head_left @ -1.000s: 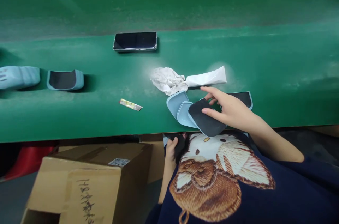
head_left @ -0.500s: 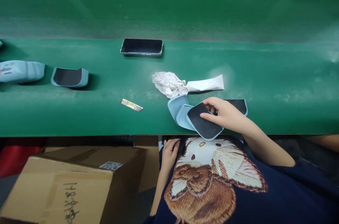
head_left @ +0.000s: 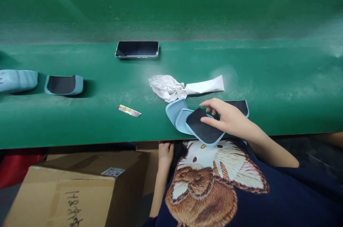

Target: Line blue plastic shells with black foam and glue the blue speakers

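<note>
My right hand point(head_left: 221, 117) is over a light-blue curved piece with a black lining point(head_left: 205, 127). Its fingers are apart, the index finger raised clear and the thumb over the lining. That piece overlaps two plain light-blue pieces point(head_left: 182, 121), point(head_left: 174, 112) and juts past the bench edge. Behind my right hand lies another black-lined piece point(head_left: 241, 107), partly covered by the hand. My left hand point(head_left: 166, 152) is low at the bench's front edge, its fingers loosely apart with the tips hidden; I see nothing in it.
A white tube point(head_left: 206, 85) lies against crumpled white paper or cloth point(head_left: 166, 87). Farther back is a phone point(head_left: 137, 49); a small wrapper strip point(head_left: 129, 110) is nearer. At left lie blue moulded pieces point(head_left: 64, 85), point(head_left: 18, 80). A cardboard box point(head_left: 66, 184) stands below the bench edge point(head_left: 80, 143).
My right index finger has lifted away from the black-lined piece and the grip has loosened. My left hand has moved left and toward the bench edge. The view has shifted slightly.
</note>
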Motion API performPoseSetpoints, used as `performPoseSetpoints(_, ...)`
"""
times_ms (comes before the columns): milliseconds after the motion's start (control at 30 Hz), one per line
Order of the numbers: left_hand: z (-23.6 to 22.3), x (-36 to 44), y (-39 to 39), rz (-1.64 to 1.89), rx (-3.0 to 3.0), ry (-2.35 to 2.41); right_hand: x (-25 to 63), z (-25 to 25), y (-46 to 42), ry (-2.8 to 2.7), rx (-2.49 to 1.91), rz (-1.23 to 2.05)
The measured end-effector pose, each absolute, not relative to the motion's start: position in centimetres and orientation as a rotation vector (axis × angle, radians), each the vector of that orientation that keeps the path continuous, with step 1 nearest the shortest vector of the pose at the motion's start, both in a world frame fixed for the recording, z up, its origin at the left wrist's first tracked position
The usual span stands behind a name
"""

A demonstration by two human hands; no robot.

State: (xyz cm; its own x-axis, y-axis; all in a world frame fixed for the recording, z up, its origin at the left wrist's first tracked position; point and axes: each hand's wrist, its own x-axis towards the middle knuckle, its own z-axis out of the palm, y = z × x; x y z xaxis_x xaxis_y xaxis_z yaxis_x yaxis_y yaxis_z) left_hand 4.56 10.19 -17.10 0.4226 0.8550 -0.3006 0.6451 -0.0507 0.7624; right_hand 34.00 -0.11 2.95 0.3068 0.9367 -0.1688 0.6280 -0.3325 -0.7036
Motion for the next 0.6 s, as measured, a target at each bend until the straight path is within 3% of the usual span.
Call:
performPoseSetpoints(333, -9.5, 2.3, 10.4, 0.544, 1.098, 1.423, 33.8, 2.9, -0.4, -1.351, -1.899, 0.644)
performPoseSetpoints(600, -3.1, 4.4, 11.0, 0.702, 0.541, 1.042, 34.1, 3.5, 0.5, -1.302, -1.817, 0.804)
